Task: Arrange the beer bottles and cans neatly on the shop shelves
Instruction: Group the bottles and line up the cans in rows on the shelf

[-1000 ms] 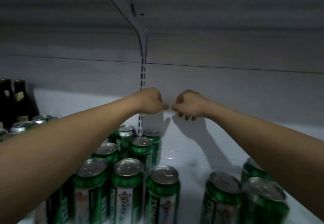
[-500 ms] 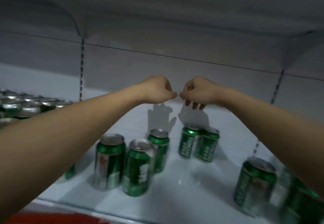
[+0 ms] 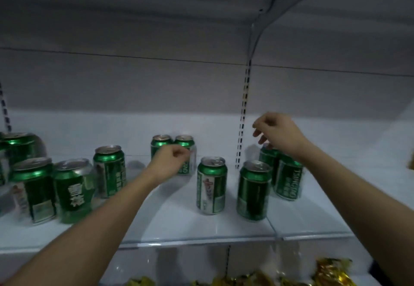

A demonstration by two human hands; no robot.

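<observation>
A white shop shelf [image 3: 170, 220] is seen under a grey upper shelf, with a slotted upright [image 3: 243, 115] on the back wall. Green beer cans are standing on it, loosely scattered and not in rows: a far pair [image 3: 172, 149] at the middle, a single can [image 3: 211, 185] nearer, another can [image 3: 253, 190] to its right, a right pair [image 3: 284, 173] behind that one, and a left group [image 3: 51, 187] of several cans. No bottles are seen here.

The left hand [image 3: 170, 162] is held in front of the far pair with the fingers curled; whether a can is touched or gripped cannot be told, because the hand covers it. The right hand [image 3: 276, 132] hovers above the right pair, fingers loosely bent, and nothing is held in it.

It seems that the scattered cans are about to be gathered. For a good result, each can should be gripped around the body, kept upright, and slid or set beside its neighbour, labels to the front. The far cans should be lined first, so that near ones are not knocked by the forearms. Thin cans tip easily when pushed high.
</observation>
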